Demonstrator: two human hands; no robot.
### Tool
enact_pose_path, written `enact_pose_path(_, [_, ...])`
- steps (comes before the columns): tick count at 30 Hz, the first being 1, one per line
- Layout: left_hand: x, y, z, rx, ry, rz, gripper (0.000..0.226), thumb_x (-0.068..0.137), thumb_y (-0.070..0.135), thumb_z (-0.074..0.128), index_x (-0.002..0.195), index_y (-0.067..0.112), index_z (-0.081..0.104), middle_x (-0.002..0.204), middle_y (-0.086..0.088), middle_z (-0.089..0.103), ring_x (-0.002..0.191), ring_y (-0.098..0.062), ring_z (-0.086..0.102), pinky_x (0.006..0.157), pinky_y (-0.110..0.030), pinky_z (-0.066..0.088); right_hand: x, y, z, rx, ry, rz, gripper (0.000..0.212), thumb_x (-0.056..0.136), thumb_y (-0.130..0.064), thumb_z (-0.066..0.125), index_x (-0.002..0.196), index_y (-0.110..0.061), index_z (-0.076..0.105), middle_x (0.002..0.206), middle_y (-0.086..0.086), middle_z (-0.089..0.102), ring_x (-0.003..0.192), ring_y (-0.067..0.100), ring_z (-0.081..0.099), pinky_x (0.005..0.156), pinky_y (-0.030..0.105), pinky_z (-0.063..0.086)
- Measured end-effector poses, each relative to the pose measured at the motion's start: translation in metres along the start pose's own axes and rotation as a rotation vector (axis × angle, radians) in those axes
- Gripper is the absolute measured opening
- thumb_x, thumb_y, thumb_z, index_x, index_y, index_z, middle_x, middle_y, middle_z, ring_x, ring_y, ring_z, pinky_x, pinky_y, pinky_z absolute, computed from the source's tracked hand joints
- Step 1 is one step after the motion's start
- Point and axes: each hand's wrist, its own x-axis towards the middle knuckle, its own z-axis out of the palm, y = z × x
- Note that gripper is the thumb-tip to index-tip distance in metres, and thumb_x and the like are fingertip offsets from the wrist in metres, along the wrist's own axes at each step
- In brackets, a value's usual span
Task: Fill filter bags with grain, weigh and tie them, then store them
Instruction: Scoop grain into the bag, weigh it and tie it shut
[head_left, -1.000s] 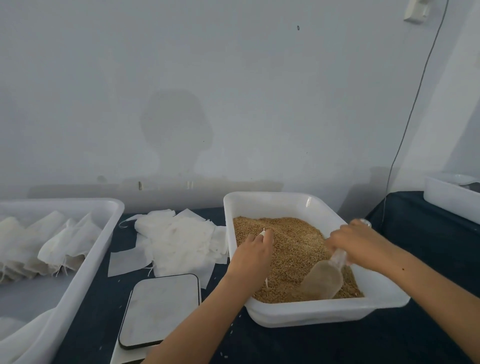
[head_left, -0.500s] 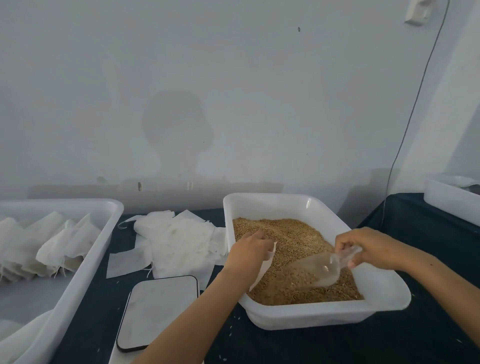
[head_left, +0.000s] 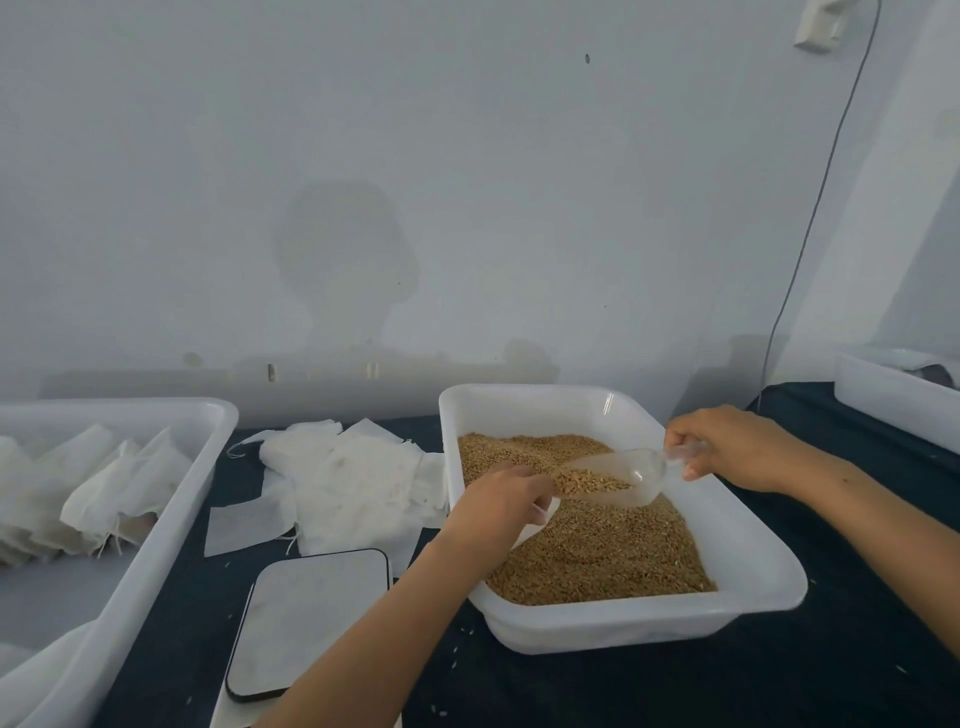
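Note:
A white plastic tub (head_left: 763, 577) in front of me holds brown grain (head_left: 597, 551). My right hand (head_left: 737, 449) grips the handle of a clear plastic scoop (head_left: 618, 475), which lies level above the tub with grain in it. The scoop's mouth points at my left hand (head_left: 501, 501), which pinches a white filter bag (head_left: 532, 527) over the grain; most of the bag is hidden behind that hand. A flat scale (head_left: 311, 618) with a pale top sits left of the tub. Empty filter bags (head_left: 343, 478) lie in a loose pile behind the scale.
A large white bin (head_left: 171, 519) at the left holds several tied filter bags (head_left: 88, 483). Another white tub (head_left: 893, 395) stands at the far right on the dark tabletop (head_left: 649, 686). A thin cable (head_left: 810, 228) runs down the wall. Stray grains dot the table.
My right hand has lifted the scoop out of the grain, loaded, and swung it level toward the left hand. My left hand has drawn the bag back toward the tub's near left side.

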Motion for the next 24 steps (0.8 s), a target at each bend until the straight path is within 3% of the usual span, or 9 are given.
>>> enact_pose_path(3, [-0.002, 0.001, -0.003, -0.035, 0.005, -0.01, 0.008, 0.092, 0.015, 0.058, 0.096, 0.009, 0.061, 0.101, -0.004, 0.062, 0.1, -0.017, 0.049, 0.08, -0.024, 0.038, 0.004, -0.009, -0.004, -0.122, 0.011, 0.013, 0.019, 0.09, -0.019, 0.059, 0.108, -0.026, 0.058, 0.105, -0.007, 0.06, 0.101, 0.015, 0.055, 0.082, 0.032, 0.045])
enact_pose_path(10, [-0.003, 0.003, -0.008, -0.084, 0.011, -0.04, 0.011, 0.09, 0.015, 0.059, 0.096, 0.006, 0.064, 0.104, -0.006, 0.063, 0.101, -0.018, 0.05, 0.081, -0.022, 0.035, 0.011, -0.019, -0.009, -0.234, 0.087, -0.014, 0.024, 0.093, -0.014, 0.049, 0.107, -0.031, 0.057, 0.071, -0.018, 0.054, 0.089, 0.012, 0.056, 0.083, 0.034, 0.047])
enact_pose_path(18, [-0.004, 0.003, -0.007, -0.106, 0.019, -0.073, 0.01, 0.09, 0.013, 0.059, 0.094, 0.006, 0.065, 0.104, -0.006, 0.063, 0.101, -0.017, 0.051, 0.085, -0.026, 0.041, 0.017, -0.022, -0.008, -0.31, 0.154, -0.032, 0.027, 0.093, -0.014, 0.051, 0.109, -0.035, 0.056, 0.088, -0.016, 0.061, 0.094, 0.015, 0.054, 0.076, 0.031, 0.042])
enact_pose_path(24, [-0.004, 0.002, -0.006, -0.116, 0.027, -0.089, 0.01, 0.09, 0.014, 0.059, 0.095, 0.008, 0.065, 0.102, -0.005, 0.062, 0.099, -0.016, 0.052, 0.084, -0.026, 0.042, 0.022, -0.022, -0.009, -0.361, 0.204, -0.056, 0.026, 0.091, -0.014, 0.056, 0.106, -0.035, 0.057, 0.079, -0.019, 0.054, 0.087, 0.012, 0.051, 0.071, 0.028, 0.034])
